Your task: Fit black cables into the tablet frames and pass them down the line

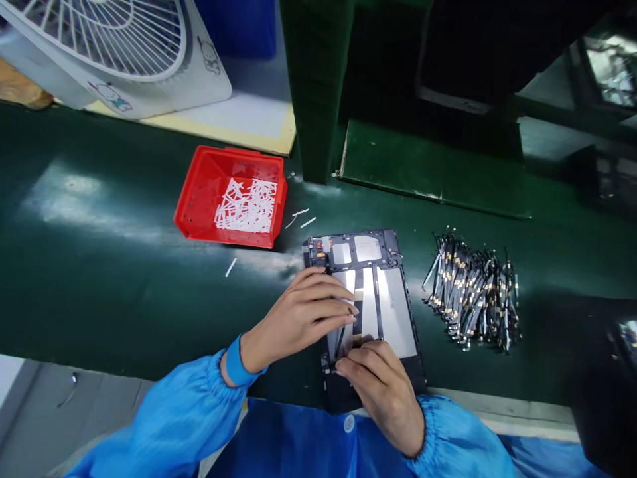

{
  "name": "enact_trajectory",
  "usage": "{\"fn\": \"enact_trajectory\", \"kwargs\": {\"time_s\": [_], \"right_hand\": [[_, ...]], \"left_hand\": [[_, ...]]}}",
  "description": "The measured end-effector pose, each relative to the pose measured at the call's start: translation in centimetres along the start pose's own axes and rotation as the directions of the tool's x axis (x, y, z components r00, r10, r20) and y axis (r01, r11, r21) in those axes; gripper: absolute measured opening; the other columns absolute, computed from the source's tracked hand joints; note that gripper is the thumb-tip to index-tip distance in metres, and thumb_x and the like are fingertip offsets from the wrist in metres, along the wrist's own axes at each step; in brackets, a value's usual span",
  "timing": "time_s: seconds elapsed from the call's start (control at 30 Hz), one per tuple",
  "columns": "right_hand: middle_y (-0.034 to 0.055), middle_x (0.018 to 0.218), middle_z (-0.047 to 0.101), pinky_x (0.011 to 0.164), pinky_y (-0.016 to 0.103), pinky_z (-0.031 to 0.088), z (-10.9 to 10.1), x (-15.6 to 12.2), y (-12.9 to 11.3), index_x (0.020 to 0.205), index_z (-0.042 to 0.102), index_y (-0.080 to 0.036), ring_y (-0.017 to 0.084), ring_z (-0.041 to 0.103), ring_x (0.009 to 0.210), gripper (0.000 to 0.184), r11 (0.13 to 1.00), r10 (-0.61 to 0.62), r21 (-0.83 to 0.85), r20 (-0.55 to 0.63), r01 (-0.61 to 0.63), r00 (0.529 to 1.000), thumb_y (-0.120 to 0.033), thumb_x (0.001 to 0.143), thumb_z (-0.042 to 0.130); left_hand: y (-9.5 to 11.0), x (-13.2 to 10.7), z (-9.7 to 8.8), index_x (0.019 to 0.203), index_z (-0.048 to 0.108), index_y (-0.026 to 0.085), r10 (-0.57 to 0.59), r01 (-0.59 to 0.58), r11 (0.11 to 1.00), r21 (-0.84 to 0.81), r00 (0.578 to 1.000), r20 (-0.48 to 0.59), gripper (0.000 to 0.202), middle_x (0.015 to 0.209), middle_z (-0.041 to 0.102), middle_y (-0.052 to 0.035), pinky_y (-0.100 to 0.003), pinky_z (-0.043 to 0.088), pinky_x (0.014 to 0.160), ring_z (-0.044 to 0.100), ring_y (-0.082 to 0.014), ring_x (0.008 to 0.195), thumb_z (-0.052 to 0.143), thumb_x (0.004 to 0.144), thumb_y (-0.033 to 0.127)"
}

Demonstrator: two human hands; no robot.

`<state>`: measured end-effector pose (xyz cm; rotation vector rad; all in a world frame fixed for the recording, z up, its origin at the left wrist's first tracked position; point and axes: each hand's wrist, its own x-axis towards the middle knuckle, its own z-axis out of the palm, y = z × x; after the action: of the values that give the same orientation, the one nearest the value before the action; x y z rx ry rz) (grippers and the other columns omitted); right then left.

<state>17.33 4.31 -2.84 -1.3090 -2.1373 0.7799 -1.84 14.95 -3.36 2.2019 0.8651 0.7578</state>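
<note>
L hand [298,318] curled, fingertips on a thin dark flex strip [340,342] in a tablet back housing [348,242] on the green belt [99,312]; R hand [383,398] seems to pinch the strip's lower end, exact grip hidden. Keep 2 hands close, strip flat & taut vs. housing. Pile of flex cables [472,292] just to R.

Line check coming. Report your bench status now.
Left hand, right hand on tablet frame. Strip pile to right. Red bin left, not in way.

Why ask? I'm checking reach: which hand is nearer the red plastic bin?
Left. In the head view, the left hand lies below and to the right of the red plastic bin. The right hand lies farther right and lower, beyond the left hand.
</note>
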Motion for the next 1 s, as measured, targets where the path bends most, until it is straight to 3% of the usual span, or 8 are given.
{"fn": "enact_trajectory", "kwargs": {"time_s": [0.17, 0.73, 0.93, 1.0], "right_hand": [[0.0045, 0.092, 0.067, 0.081, 0.031, 0.054, 0.0, 0.2, -0.1, 0.101, 0.064, -0.016, 0.018, 0.059, 0.091, 0.014, 1.0, -0.006, -0.009, -0.019, 0.006, 1.0, -0.01, 0.093, 0.055], [0.0034, 0.092, 0.067, 0.082, 0.03, 0.05, 0.2, 0.1, 0.0, 0.101, 0.065, -0.015, 0.016, 0.057, 0.088, 0.014, 1.0, 0.001, -0.031, -0.01, -0.001, 1.0, -0.013, 0.097, 0.051], [0.0012, 0.124, 0.066, 0.083, 0.031, 0.05, 0.2, 0.2, 0.0, 0.101, 0.067, -0.015, 0.016, 0.055, 0.09, 0.018, 0.994, -0.045, -0.104, -0.032, 0.042, 0.998, -0.014, 0.099, 0.048], [-0.0013, 0.124, 0.067, 0.08, 0.031, 0.051, 0.2, 0.3, -0.1, 0.1, 0.067, -0.015, 0.016, 0.054, 0.087, 0.018, 0.991, -0.047, -0.126, -0.048, 0.04, 0.998, -0.015, 0.098, 0.049]], "left_hand": [[-1.3, 0.8, 0.9, 0.092, 0.071, 0.028, -0.029, 0.029, 1.0, -0.001, 1.0, -0.005, 0.007, 0.108, 0.074, 0.0037, -0.036, 0.034, 0.103, 0.063, -0.016, 0.108, 0.065, 0.089, 0.026], [-1.9, 0.3, 1.3, 0.095, 0.07, 0.03, -0.053, 0.053, 0.998, -0.037, 0.999, 0.01, 0.01, 0.107, 0.074, 0.0064, -0.035, 0.033, 0.106, 0.063, -0.0144, 0.109, 0.065, 0.089, 0.024], [-1.7, 0.4, 1.2, 0.092, 0.069, 0.028, -0.082, 0.083, 0.996, -0.039, 0.996, 0.039, 0.005, 0.107, 0.074, 0.005, -0.036, 0.031, 0.107, 0.062, -0.0153, 0.11, 0.064, 0.09, 0.026], [-1.6, 0.4, 1.1, 0.094, 0.068, 0.028, -0.082, 0.084, 0.996, -0.037, 0.996, 0.043, 0.006, 0.108, 0.073, 0.0051, -0.036, 0.03, 0.108, 0.062, -0.0153, 0.111, 0.064, 0.09, 0.025]]}}
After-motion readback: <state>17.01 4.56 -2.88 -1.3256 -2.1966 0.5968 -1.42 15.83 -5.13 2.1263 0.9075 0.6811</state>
